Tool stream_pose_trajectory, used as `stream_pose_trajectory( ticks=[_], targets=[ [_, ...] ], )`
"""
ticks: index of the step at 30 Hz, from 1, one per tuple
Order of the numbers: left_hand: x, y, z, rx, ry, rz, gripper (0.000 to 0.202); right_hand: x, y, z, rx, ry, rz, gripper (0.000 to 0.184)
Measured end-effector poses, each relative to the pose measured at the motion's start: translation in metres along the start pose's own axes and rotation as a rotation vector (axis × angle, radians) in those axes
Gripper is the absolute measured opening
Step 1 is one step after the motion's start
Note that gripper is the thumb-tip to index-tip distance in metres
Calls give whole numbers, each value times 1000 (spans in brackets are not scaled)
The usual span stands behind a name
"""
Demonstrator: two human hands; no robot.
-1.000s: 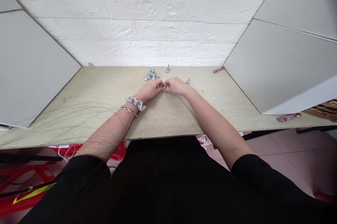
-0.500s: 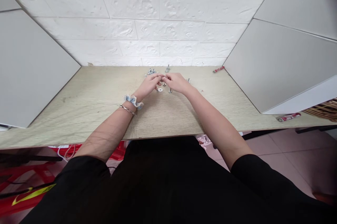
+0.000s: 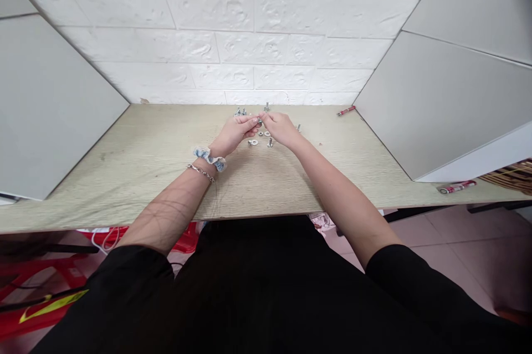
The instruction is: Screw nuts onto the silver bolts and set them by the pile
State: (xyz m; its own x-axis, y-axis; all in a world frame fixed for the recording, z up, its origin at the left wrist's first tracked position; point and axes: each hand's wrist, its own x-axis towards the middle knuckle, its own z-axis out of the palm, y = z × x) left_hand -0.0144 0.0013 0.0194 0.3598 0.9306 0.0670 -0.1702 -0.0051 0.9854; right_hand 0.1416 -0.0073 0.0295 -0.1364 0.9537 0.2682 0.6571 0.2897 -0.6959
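My left hand (image 3: pixel 238 133) and my right hand (image 3: pixel 281 128) meet fingertip to fingertip just above the table. Pinched between them is a small metal bolt (image 3: pixel 260 121), mostly covered by the fingers. Under the hands lie a nut (image 3: pixel 260 133) and a flat washer (image 3: pixel 267 134), with another washer (image 3: pixel 255 143) nearer me. A bolt (image 3: pixel 270 143) stands on its head below my right hand, and a further bolt (image 3: pixel 298 128) shows beyond that wrist. Behind my left fingers is a pile of bolts (image 3: pixel 240 112); one more bolt with washers (image 3: pixel 267 106) stands by the wall.
The wooden table (image 3: pixel 166 177) ends at a white brick wall (image 3: pixel 233 46). Grey panels rise on the left (image 3: pixel 54 104) and right (image 3: pixel 449 104). A red battery (image 3: pixel 346 111) lies at the back right, another battery (image 3: pixel 458 186) near the front edge beside a wicker basket (image 3: pixel 511 174).
My fingers have shifted and tilted slightly, so the metal piece between them shows more. The nut and washers below are less covered. The view has moved a little.
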Motion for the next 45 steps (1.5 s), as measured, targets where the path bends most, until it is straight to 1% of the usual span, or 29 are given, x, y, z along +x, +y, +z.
stream_pose_trajectory(
  ticks=[4,7,11,13,15,17,18,19,21,22,24,25,27,32,35,37,39,42,45],
  targets=[
    [1,2,0,-81,33,-23,12,-2,-2,0,49,-1,-63,24],
    [1,3,1,-96,44,-33,12,-3,-2,-1,115,-62,-67,12],
    [-1,3,4,-70,62,-49,12,-2,-2,-3,170,-134,-65,9],
    [-1,3,5,-63,81,-54,12,-2,-2,-4,155,-134,-85,13],
    [-1,3,5,-71,102,-49,13,-3,-4,-4,148,-110,-99,24],
    [0,4,4,-83,123,-41,14,-3,-5,-5,162,-71,-79,32],
    [0,4,4,-87,131,-37,15,-3,-6,-5,168,-46,-58,32],
    [0,5,4,-89,136,-32,14,-3,-7,-5,166,-19,-34,27],
    [-1,5,5,-84,130,-21,13,-4,-7,-5,129,20,6,8],
    [-2,5,6,-78,125,-18,12,-4,-7,-5,99,20,22,16],
    [-3,5,8,-55,113,-18,14,-4,-7,-4,38,-20,46,40],
    [-3,5,9,-41,109,-20,15,-4,-7,-4,10,-45,55,47],
    [-4,5,12,-11,106,-17,17,-3,-8,-2,-33,-73,65,52],
    [-4,2,15,70,106,7,26,-4,-12,-1,-81,-40,56,44],
    [-4,1,16,92,132,29,26,-5,-15,-3,-100,-19,96,48],
    [-4,2,16,107,144,49,24,-6,-16,-3,-103,-35,127,51],
    [-5,2,17,155,151,67,25,-6,-17,-3,-91,-67,128,51],
    [-5,4,16,234,163,85,27,-6,-18,-2,-73,-92,71,42],
    [-5,5,14,241,168,89,31,-8,-20,-2,-85,-94,39,32]
  ],
)
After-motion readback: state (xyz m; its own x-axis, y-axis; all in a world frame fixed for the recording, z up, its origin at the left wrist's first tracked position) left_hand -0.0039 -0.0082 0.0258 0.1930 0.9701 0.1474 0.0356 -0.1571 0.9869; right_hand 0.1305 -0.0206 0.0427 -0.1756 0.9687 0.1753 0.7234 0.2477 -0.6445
